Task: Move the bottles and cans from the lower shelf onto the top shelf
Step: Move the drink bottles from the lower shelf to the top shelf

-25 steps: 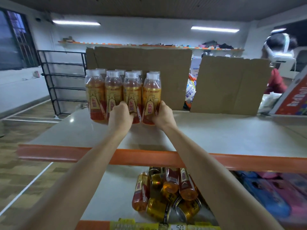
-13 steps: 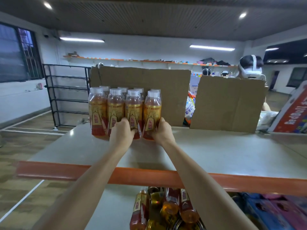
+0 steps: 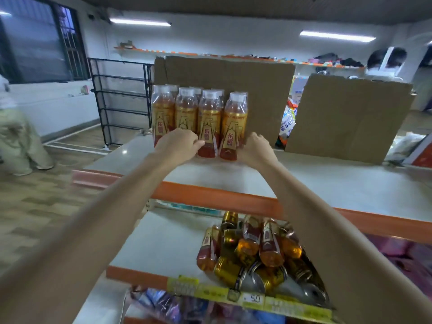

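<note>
Seen from the head camera, two bare forearms are stretched forward over an orange-edged shelving unit. On the pale top shelf (image 3: 327, 183), a cluster of upright bottles (image 3: 205, 113) with white caps and gold-and-red labels is stood in rows, just in front of a large cardboard sheet (image 3: 257, 90). The left hand (image 3: 180, 146) is placed at the base of the front row, its fingers (image 3: 196, 143) curled round the lower part of the middle bottles. The right hand (image 3: 256, 148) is set against the outer side of the rightmost bottle, with its fingers curled round that bottle's base. A second cardboard sheet (image 3: 346, 118) is propped further right on the same shelf.

Below, on the lower shelf (image 3: 163, 249), a pile of bottles and cans (image 3: 252, 253) is left lying on its side, partly hidden by the right forearm. A yellow price strip (image 3: 254, 299) is fixed along that shelf's front edge. A black wire rack (image 3: 121, 101) is seen beyond the shelving on the left, and a person wearing a headset (image 3: 385, 64) is visible at the far right.
</note>
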A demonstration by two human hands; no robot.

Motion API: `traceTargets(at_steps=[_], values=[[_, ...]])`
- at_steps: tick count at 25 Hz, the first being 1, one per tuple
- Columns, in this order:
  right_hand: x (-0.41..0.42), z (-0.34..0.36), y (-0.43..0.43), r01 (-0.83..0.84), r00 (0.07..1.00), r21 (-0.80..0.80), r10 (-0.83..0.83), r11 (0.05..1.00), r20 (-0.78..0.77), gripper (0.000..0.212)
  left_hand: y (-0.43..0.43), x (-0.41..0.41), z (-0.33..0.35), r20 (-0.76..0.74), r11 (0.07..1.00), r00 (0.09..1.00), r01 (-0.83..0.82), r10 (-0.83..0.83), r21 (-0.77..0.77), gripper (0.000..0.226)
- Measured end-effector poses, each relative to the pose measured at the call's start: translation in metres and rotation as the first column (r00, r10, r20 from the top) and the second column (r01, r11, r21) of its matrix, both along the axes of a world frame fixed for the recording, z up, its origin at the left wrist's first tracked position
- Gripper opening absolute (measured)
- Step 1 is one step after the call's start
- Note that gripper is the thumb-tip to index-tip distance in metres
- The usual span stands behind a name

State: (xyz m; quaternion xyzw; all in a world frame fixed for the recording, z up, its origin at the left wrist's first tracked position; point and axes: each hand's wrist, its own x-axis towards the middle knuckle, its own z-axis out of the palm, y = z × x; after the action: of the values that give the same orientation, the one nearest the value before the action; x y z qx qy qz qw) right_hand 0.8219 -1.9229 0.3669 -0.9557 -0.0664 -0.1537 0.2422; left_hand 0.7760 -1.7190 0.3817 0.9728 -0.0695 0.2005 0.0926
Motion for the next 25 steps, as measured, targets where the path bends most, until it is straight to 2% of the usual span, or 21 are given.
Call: traceTargets(at_steps=[2, 3, 12, 17, 20, 22, 25], values=[[-0.020, 0.009, -0.001, -0.014, 1.000, -0.051, 0.014, 0.999, 0.010, 0.024, 0.009, -0.009, 0.003, -0.031, 1.000, 1.000, 0.000, 0.000, 0.012, 0.046], [-0.029, 0.013, 0.000, -0.016, 1.000, -0.079, 0.018, 0.997, 0.020, 0.022, 0.014, -0.012, 0.003, -0.033, 1.000, 0.999, 0.002, -0.001, 0.022, 0.047], [-0.121, 0.024, 0.041, 0.038, 0.997, -0.283, -0.018, 0.958, 0.073, 0.025, 0.049, -0.062, 0.003, -0.006, 0.988, 0.992, 0.128, -0.127, 0.088, 0.040], [-0.162, 0.008, 0.055, 0.041, 0.998, -0.285, -0.024, 0.957, 0.064, 0.017, 0.059, -0.099, -0.010, -0.019, 0.980, 0.982, 0.190, -0.189, 0.059, 0.042], [-0.182, -0.001, 0.059, 0.028, 0.997, -0.301, -0.005, 0.953, 0.077, 0.013, 0.065, -0.118, -0.025, -0.029, 0.981, 0.981, 0.193, -0.193, -0.014, 0.042], [-0.194, -0.009, 0.060, 0.013, 0.992, -0.284, 0.023, 0.959, 0.122, 0.018, 0.062, -0.132, -0.031, -0.040, 0.973, 0.973, 0.224, -0.226, -0.055, 0.044], [-0.210, -0.025, 0.060, -0.026, 0.978, -0.294, 0.086, 0.955, 0.191, 0.023, 0.048, -0.150, -0.040, 0.017, 0.957, 0.958, 0.287, -0.286, -0.033, 0.042]])
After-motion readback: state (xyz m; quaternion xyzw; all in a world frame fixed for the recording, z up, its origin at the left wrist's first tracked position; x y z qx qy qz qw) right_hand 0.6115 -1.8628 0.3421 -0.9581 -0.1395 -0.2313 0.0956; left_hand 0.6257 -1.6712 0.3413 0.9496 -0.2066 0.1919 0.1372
